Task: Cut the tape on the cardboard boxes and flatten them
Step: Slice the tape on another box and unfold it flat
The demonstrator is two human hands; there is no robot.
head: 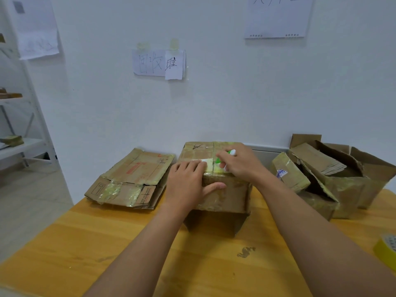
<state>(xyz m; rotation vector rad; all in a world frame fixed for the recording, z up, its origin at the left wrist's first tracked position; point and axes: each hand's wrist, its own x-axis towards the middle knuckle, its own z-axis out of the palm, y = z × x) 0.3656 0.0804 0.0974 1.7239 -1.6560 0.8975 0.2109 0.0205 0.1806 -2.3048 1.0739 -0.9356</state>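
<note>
A taped cardboard box [225, 196] stands upright in the middle of the wooden table [128, 243]. My left hand [188, 183] lies flat over its near top edge, fingers straight on the lid and thumb down the front face. My right hand [240, 161] grips a green and white cutter [225, 157] held over the yellowish tape seam [214, 166] that runs across the lid. The cutter's blade is hidden by my fingers. A flattened box [132, 179] lies to the left.
Several opened, crumpled boxes [334, 176] are piled at the right against the wall. A yellow tape roll [386, 249] sits at the table's right edge. White shelving [19, 125] stands at the left, and paper notes [159, 63] hang on the wall.
</note>
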